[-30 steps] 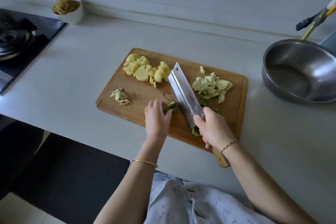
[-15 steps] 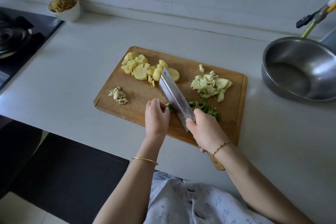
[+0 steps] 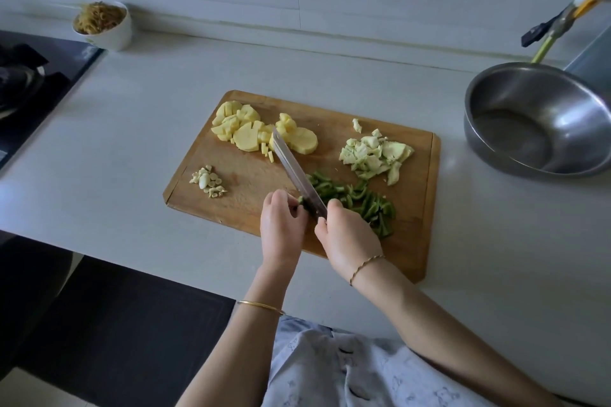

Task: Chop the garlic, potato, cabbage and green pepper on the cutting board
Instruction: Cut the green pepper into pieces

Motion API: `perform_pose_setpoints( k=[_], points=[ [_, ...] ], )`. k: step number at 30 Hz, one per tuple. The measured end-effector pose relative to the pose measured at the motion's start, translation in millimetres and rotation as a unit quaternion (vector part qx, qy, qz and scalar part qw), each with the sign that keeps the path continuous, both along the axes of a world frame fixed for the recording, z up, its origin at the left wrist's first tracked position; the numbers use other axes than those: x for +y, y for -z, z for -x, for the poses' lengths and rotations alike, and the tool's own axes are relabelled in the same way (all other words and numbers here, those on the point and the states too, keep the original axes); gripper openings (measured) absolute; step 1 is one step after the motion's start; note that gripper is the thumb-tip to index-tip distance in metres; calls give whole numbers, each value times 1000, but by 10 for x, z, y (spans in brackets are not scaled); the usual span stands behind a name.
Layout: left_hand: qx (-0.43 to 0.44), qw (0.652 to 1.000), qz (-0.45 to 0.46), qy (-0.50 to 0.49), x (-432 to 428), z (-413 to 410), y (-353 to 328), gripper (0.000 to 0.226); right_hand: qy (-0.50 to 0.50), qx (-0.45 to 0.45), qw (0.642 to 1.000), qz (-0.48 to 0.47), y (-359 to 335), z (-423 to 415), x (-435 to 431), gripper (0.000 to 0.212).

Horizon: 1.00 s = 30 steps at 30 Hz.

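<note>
- Left hand (image 3: 282, 228) has its fingers curled down, pinning the last green pepper end (image 3: 301, 200) to the board right against the blade.
- Right hand (image 3: 347, 238) is wrapped tight around the cleaver (image 3: 297, 172) handle, which is hidden under the fist. The blade runs away from it at a slant, tip up by the potato.
- Wooden cutting board (image 3: 413, 225) sits on the pale countertop (image 3: 132, 125), and all four veg are on it.
- Green pepper slices (image 3: 357, 201) are piled just right of the blade, near edge.
- Chopped garlic (image 3: 208, 182) is a small heap on the left side of the board.
- Cabbage (image 3: 373, 152) chunks are at the far right and potato (image 3: 251, 129) slices and cubes at the far left.
- Steel bowl (image 3: 578, 116) sits off the board to the right, with just shiny metal showing inside.
- White cup (image 3: 109, 33) is back by the wall, heaped with brownish-yellow shreds (image 3: 99, 15). Can't tell what they are.
- Black stove (image 3: 33, 76) is at the far left edge.
</note>
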State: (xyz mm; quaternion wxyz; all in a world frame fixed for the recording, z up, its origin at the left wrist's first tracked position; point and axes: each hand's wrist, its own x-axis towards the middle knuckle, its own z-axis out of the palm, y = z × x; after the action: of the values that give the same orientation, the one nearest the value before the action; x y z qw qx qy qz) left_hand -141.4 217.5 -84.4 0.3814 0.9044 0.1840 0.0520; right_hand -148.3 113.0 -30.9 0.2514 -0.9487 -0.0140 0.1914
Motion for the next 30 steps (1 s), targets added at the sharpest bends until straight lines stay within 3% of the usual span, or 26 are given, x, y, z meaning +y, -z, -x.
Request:
perform_pose_setpoints(
  k=[5, 11, 16, 18, 22, 27, 30],
  points=[
    [5, 1000, 10, 22, 6, 13, -8, 7, 24, 30, 996, -81, -72, -24, -242, 24],
    [3, 996, 19, 83, -48, -51, -23, 6, 62, -18, 991, -120, -355, -86, -821, 22],
    [-60, 993, -69, 74, -167, -63, -128, 15, 123, -47, 982, -133, -446, -65, -1179, 30],
    [-85, 981, -101, 145, -287, -124, -199, 21, 147, -58, 977, -142, -447, -60, -1238, 30],
    [-31, 942, -113, 315, -570, -302, -291, 42, 167, -80, 972, -148, -450, -48, -1284, 30],
    [6, 895, -205, 396, -792, -415, -270, 39, 176, -102, 968, -148, -428, -55, -1300, 31],
    [-7, 897, -206, 391, -826, -419, -232, 36, 174, -107, 968, -147, -410, -74, -1295, 32]
  ],
)
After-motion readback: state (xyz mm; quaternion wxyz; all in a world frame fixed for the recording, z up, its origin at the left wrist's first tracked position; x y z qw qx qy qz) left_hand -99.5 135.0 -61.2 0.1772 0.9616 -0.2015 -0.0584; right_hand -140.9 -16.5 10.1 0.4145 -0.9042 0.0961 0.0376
